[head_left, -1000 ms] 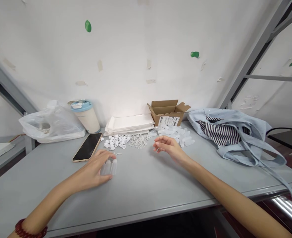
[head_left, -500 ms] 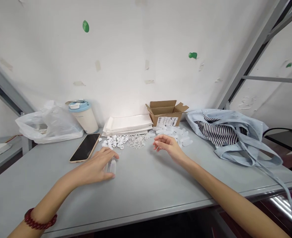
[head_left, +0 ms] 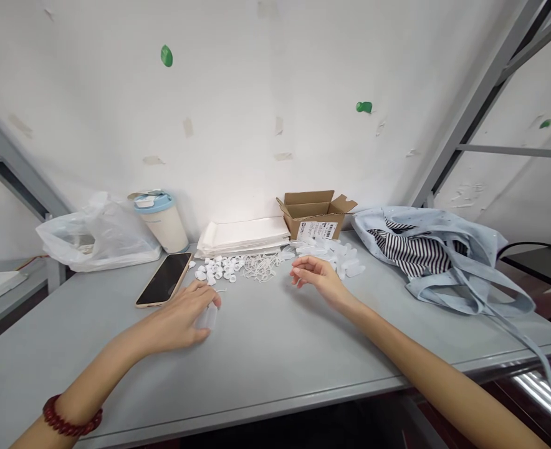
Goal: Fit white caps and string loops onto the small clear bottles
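I see smooth, translucent plastic tubes (head_left: 210,317), a matt cardboard box (head_left: 311,219), a cloth bag (head_left: 483,234) and a smooth, faintly glossy tabletop (head_left: 266,349).

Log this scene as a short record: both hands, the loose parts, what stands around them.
Left hand: fingers and thumb around translucent tubes; firmness of grip unclear
Right hand: fingers curled, near the tube pile; whether it holds anything unclear
Loose parts: white caps, thin white strands, tube pile
Behind them: white stack, open cardboard box
Left side: phone, plastic bag, blue-lidded cup
Right side: light blue bag, striped fabric showing
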Available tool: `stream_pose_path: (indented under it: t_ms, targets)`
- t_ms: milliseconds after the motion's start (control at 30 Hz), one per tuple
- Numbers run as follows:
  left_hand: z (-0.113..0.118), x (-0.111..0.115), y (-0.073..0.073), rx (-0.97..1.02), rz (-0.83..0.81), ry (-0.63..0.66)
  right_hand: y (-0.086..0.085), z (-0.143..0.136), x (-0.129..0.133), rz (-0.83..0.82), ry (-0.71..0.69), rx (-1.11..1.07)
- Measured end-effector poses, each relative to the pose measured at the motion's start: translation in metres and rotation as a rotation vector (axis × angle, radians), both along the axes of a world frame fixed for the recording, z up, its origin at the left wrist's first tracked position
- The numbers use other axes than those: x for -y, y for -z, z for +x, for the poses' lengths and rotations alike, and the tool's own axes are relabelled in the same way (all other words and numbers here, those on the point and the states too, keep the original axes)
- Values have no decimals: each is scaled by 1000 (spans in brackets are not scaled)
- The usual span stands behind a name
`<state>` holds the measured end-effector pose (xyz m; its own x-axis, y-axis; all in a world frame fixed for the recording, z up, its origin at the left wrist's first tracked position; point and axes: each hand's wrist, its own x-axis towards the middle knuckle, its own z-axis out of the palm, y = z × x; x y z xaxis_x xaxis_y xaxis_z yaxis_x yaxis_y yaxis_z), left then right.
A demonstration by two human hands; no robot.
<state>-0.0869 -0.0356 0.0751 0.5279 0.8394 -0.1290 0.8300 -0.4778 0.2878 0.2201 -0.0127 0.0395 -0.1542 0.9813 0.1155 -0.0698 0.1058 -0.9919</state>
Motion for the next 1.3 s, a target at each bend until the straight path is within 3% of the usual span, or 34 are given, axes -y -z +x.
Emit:
stream_pose_path:
  t_ms: [533,1067,1300]
  targets:
    - [-8,-2,9,21,4,32,1,1,0,6,-3,1]
    - [-3,0,3,14,-7,22,-2,0,1,4,6,4]
    - [18,-1,-6,94,13,63,2,-1,-1,32,12,35]
